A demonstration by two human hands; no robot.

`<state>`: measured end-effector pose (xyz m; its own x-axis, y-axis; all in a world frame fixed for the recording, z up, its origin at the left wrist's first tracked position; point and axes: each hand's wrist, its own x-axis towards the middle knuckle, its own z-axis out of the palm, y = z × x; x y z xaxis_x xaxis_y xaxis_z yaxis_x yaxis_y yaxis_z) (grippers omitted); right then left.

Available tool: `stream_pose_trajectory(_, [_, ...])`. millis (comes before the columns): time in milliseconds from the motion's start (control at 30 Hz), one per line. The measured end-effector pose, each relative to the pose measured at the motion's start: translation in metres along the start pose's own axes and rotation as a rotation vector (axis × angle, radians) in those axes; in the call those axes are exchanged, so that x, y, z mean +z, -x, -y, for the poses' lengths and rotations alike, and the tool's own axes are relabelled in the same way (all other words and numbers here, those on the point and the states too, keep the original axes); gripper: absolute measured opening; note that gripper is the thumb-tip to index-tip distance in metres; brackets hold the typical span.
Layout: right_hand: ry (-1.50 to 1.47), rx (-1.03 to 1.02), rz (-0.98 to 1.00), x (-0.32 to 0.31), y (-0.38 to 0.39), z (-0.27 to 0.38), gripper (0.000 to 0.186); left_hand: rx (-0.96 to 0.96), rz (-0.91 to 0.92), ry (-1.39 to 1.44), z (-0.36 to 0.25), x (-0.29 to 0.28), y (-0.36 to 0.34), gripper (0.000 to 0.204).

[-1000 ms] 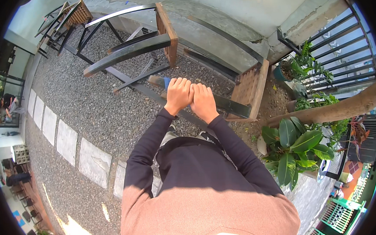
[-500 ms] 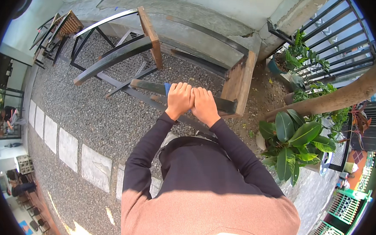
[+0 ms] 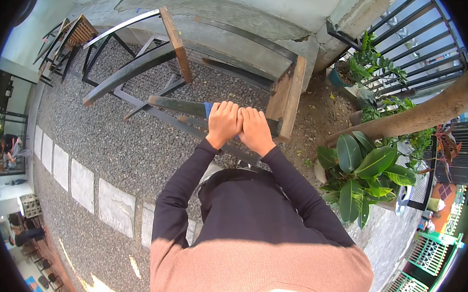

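Observation:
Both my hands are wrapped side by side over a dark leg (image 3: 174,104) of a tipped-over piece of furniture, whose square wooden top (image 3: 296,92) stands on edge at the right. My left hand (image 3: 223,123) presses a blue pad or cloth (image 3: 209,108) onto the leg. My right hand (image 3: 256,128) is closed just beside it, over the same pad and leg. More of the blue shows between the hands, but the material is unclear. Another tipped piece with dark curved legs (image 3: 119,78) lies just beyond, on grey gravel (image 3: 111,131).
More stacked furniture (image 3: 69,41) is at the upper left. Pale stepping slabs (image 3: 115,207) run on the left. Potted plants (image 3: 360,174), a leaning trunk (image 3: 402,121) and a barred fence (image 3: 409,52) line the right; a concrete wall (image 3: 269,6) is behind. Two people (image 3: 9,147) are far left.
My hands and the blue pad have slid rightward along the leg, away from its free end and toward the wooden top. The surroundings have shifted left in the view.

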<state>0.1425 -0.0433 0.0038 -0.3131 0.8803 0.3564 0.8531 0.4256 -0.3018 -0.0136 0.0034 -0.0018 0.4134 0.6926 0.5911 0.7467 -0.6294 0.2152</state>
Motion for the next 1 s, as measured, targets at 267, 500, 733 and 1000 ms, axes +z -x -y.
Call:
stream_pose_trajectory(267, [-0.011, 0.004, 0.004, -0.009, 0.017, -0.018, 0.052, -0.001, 0.002, 0.012, -0.023, 0.010, -0.003, 0.022])
stream_pose_trajectory(500, [-0.051, 0.026, -0.003, -0.017, 0.029, -0.031, 0.049, -0.001, 0.014, 0.014, -0.041, 0.019, -0.005, 0.021])
stream_pose_trajectory(733, [-0.038, 0.013, -0.002, -0.030, 0.039, -0.042, 0.054, 0.004, 0.030, 0.024, -0.057, 0.025, -0.008, 0.021])
stream_pose_trajectory(1000, [-0.017, 0.015, -0.001, -0.029, 0.037, -0.039, 0.048, 0.017, 0.036, 0.050, -0.055, 0.023, -0.007, 0.020])
